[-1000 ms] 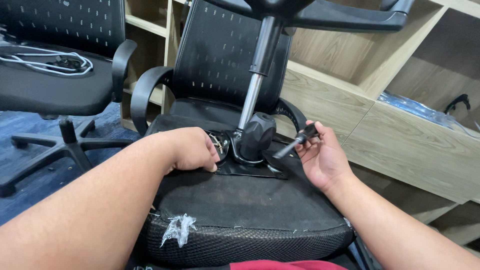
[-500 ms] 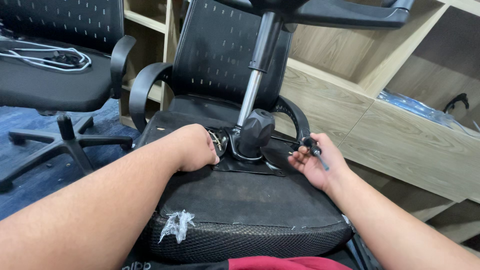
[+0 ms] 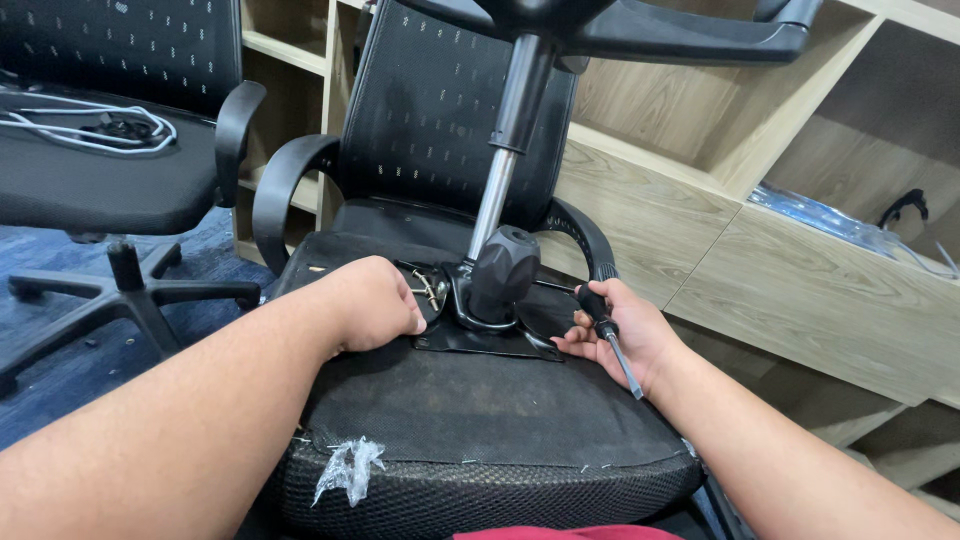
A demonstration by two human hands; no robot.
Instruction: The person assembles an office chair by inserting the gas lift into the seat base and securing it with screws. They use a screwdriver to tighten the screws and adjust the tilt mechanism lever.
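Far left, a second office chair (image 3: 100, 170) stands upright, its padded black seat carrying a loop of white cable (image 3: 90, 125), its perforated back rising behind and its star base on blue carpet (image 3: 70, 370). Moving in, the left hand (image 3: 375, 300) rests knuckles up on the underside of the overturned chair seat (image 3: 480, 410), fingers curled down against the flat metal mounting plate (image 3: 490, 342); whether it pinches anything under there, I cannot tell. That underside is rough black fabric stapled along the edge, with coarse mesh wrapping the rim and a scrap of clear torn plastic (image 3: 350, 468) stuck at the front. At centre, a chunky ribbed black plastic collar (image 3: 503, 272) sits on the plate, and a shiny chrome gas cylinder (image 3: 495, 205) climbs from it to the black plastic base legs (image 3: 680, 35) overhead. Curved glossy armrests (image 3: 280, 195) flank the holed backrest beyond. Now right: the right hand (image 3: 620, 335) lies just beside the plate's right edge, fingers closed around a screwdriver (image 3: 608, 330), black handle up by the fingertips, thin steel shaft slanting down across the palm toward the wrist. Behind, pale wood-grain shelving (image 3: 760, 260) runs along the wall, with crinkled clear plastic wrap (image 3: 850, 225) in one open compartment.
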